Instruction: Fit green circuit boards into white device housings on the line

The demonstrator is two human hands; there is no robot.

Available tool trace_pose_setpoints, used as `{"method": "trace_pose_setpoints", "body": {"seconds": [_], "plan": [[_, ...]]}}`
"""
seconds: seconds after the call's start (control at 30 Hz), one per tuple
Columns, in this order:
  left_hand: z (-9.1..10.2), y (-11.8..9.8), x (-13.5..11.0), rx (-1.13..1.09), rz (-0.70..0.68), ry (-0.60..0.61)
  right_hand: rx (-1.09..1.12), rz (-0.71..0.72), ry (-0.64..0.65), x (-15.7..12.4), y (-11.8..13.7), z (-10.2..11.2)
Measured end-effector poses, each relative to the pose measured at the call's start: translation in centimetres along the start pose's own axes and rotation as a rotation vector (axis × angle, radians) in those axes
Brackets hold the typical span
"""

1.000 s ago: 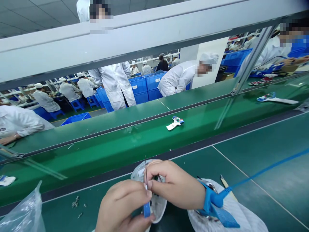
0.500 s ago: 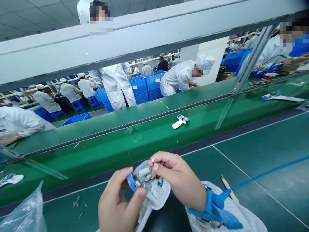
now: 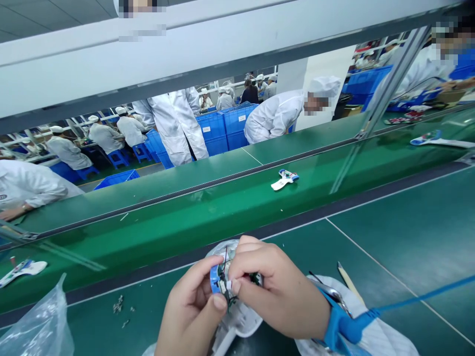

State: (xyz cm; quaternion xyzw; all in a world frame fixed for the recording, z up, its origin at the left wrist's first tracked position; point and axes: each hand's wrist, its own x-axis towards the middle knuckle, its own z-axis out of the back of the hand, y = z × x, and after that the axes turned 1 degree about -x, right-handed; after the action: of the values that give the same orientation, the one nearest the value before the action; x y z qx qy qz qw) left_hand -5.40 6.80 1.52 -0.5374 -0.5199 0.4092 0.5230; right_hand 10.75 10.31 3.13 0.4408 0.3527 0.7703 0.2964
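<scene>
At the bottom centre both hands meet over a small white plastic shell with a blue part, thin wires and a little circuit board inside. My left hand grips the shell from below, thumb on the blue edge. My right hand pinches the wires and small parts on top of it, fingers closed. A blue wrist strap with a blue cord circles my right wrist.
A green conveyor belt crosses the middle, carrying a white and blue device, another at left and one at far right. A clear plastic bag lies at bottom left, loose screws beside it. People in white coats work beyond, by blue crates.
The right hand has come down from lifting a wire end and now pinches parts on the shell. The devices on the belt have drifted to the right.
</scene>
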Motion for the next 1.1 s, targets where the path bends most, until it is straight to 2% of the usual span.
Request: {"method": "trace_pose_setpoints", "body": {"seconds": [0.1,0.33,0.57,0.73,0.87,1.1], "plan": [[0.4,0.0,0.0,0.072,-0.020,0.045,0.010,0.034,0.025,-0.1,0.0,0.1],[0.4,-0.2,0.0,0.316,-0.087,0.043,-0.017,0.034,0.054,-0.1,0.0,0.5],[0.8,-0.4,0.1,0.586,-0.277,0.123,-0.079,0.024,0.073,-0.5,0.0,0.4],[0.7,-0.5,0.1,0.836,-0.360,0.184,-0.143,0.040,0.076,-0.7,0.2,0.5],[-0.5,-0.2,-0.6,0.979,-0.387,0.115,-0.107,0.010,0.089,-0.7,0.3,0.5],[-1.9,0.9,-1.9,1.253,-0.293,0.027,-0.110,0.004,0.109,-1.1,0.5,0.1]]}}
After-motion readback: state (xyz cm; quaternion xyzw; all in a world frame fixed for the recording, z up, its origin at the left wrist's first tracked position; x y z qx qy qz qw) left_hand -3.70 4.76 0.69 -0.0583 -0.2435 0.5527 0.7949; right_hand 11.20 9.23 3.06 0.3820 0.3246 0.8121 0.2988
